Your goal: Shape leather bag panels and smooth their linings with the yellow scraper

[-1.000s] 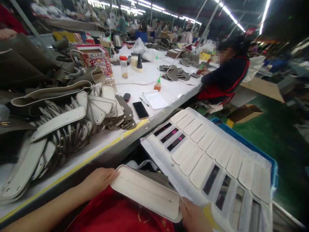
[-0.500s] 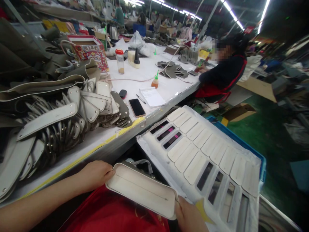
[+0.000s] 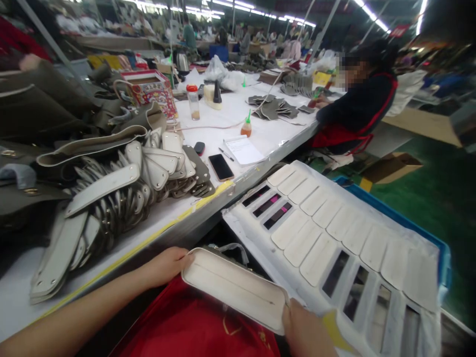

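Between my hands is a long white panel (image 3: 234, 290) with rounded corners and a thin line along its middle. Grey material and a pale strap (image 3: 238, 249) with metal fittings show behind it; how they join is hidden. My left hand (image 3: 169, 267) pinches its left end, thumb on the edge. At the right end, my right hand (image 3: 307, 325) is closed on the other edge, its fingers partly hidden and blurred. To the right, a white slotted tray (image 3: 253, 244) carries rows of similar white panels (image 3: 325, 210); several slots stand open and dark.
Riveted grey-white strips (image 3: 111, 210) are heaped on the table at left, before dark olive bag parts (image 3: 40, 116). A phone (image 3: 221, 167), notepad (image 3: 243, 149) and glue bottle (image 3: 246, 127) lie farther back. A co-worker (image 3: 359, 96) sits at the far right. A blue crate (image 3: 444, 263) is under the tray.
The whole scene has shifted to the right in view, as my head turned a little left. Both hands keep hold of the white panel at its two ends.
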